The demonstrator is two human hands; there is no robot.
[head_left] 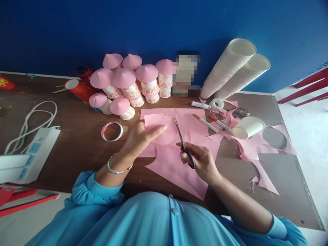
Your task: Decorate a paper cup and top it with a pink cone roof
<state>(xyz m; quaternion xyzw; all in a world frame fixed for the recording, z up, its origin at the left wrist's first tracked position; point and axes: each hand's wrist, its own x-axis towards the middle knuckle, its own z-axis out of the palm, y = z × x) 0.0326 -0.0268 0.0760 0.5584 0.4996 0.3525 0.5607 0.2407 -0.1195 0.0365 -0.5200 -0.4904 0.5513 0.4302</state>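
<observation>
My left hand (143, 136) grips a piece of pink paper (164, 128) by its left side, thumb on top. A circle is drawn on this piece in an orange-brown line. In my right hand (201, 159) is a pair of scissors (189, 157) with black handles, its blades pointing up and away beside the circle's right edge. Whether the blades touch the paper I cannot tell. Beneath both hands lie larger pink sheets (176, 167), one with a curved cut-out edge. A roll of tape (112, 132) rests to the left of my left hand.
Several decorated paper cups with pink cone tops (124, 80) stand at the back. Two tall stacks of white cups (229, 68) lean against the blue wall. Markers (206, 123), a single cup (248, 127) and pink scraps (252, 147) lie right; a power strip (38, 150) lies left.
</observation>
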